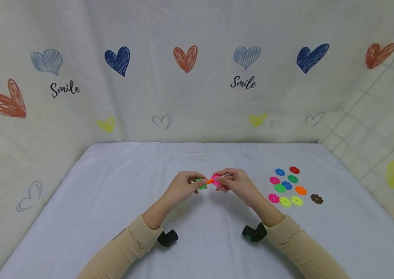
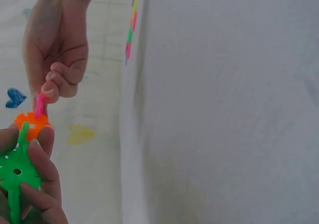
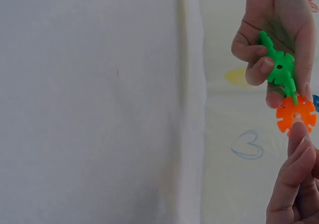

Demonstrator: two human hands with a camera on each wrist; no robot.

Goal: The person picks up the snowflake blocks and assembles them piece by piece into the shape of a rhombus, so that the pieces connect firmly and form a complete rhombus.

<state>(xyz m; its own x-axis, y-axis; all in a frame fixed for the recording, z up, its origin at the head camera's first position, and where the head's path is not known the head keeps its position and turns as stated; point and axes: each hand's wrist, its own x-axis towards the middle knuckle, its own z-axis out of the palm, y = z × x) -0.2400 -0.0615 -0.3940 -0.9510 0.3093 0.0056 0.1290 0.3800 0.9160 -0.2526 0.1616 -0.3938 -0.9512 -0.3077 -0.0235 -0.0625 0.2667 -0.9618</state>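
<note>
Above the middle of the table, both hands hold a small chain of slotted plastic discs. My left hand (image 1: 183,185) grips linked green discs (image 3: 280,70), set at angles to each other. An orange disc (image 3: 286,115) joins the green end, and the left fingertips lie beside it in the left wrist view. My right hand (image 1: 237,184) pinches a pink disc (image 2: 40,105), seen edge-on against the orange disc's rim in that view. Whether the pink disc sits in a slot I cannot tell. Fingers partly hide the green discs in the head view.
Loose slotted discs lie flat to the right: a red disc (image 1: 294,170), an orange disc (image 1: 300,190), a brown disc (image 1: 317,198), a yellow disc (image 1: 297,200) and several others. A white cloth (image 1: 113,201) covers the table. Black wrist devices (image 1: 167,238) hang below both sleeves.
</note>
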